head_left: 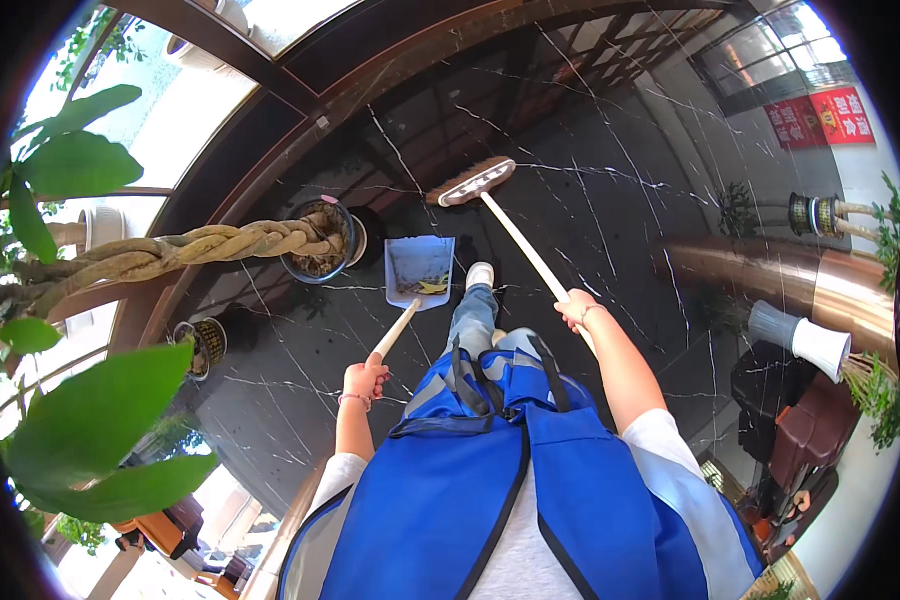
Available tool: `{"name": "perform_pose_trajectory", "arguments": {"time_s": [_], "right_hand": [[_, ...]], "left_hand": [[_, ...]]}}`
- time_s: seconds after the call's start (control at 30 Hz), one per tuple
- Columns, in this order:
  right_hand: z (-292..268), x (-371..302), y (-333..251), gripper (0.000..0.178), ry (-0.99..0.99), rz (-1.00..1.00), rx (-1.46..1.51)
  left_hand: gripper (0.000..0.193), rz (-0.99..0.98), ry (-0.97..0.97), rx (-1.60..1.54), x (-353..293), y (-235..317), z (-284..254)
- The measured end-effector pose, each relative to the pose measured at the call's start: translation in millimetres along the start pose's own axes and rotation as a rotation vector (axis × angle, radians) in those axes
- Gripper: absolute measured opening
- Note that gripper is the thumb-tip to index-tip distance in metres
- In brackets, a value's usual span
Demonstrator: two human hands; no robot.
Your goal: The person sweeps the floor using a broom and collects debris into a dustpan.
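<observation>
My left hand [366, 379] is closed round the pale stick handle of a dustpan [395, 291]. The dustpan is light blue-grey, rests at the floor ahead of me and holds some dry yellow and brown leaf bits [428, 285]. In my right hand [578, 308] is the long cream handle of a broom [475, 183], gripped partway along its length. The broom's pale head with brown bristles lies farther off, beyond the dustpan and a little to its right, apart from it. Both hands have their fingers wrapped round the handles.
A potted plant with a braided trunk [210, 243] stands left of the dustpan, its dark pot [351, 245] close by. Large green leaves [100, 420] hang at the left. Windows line the far left. At right are a white vase [820, 348] and a brown leather chair [815, 432].
</observation>
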State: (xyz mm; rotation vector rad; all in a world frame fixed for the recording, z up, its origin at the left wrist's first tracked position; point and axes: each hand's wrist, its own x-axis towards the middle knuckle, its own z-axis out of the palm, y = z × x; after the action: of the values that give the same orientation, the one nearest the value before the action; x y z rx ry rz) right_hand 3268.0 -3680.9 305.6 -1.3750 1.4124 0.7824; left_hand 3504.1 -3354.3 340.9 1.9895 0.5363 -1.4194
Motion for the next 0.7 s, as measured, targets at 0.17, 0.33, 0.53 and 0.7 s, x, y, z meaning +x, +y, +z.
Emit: {"name": "perform_pose_trajectory", "arguments": {"time_s": [0.17,0.33,0.53,0.7], "right_hand": [[-30.1,12.2,-58.0,0.02,-0.037,-0.026,-0.225],[-62.8,65.7,-137.8,0.02,-0.096,-0.127,-0.256],[-90.3,161.4,-303.7,0.026,-0.057,-0.445,-0.499],[-86.5,238.2,-415.9,0.025,-0.015,-0.523,-0.568]], "left_hand": [[0.021,-0.043,0.001,-0.022,-1.9,24.9,5.8],[0.021,-0.049,0.037,-0.031,0.9,44.9,25.3],[0.021,-0.124,0.163,-0.131,-11.3,84.3,64.5],[0.016,-0.232,0.179,-0.312,-24.7,112.8,88.8]]}}
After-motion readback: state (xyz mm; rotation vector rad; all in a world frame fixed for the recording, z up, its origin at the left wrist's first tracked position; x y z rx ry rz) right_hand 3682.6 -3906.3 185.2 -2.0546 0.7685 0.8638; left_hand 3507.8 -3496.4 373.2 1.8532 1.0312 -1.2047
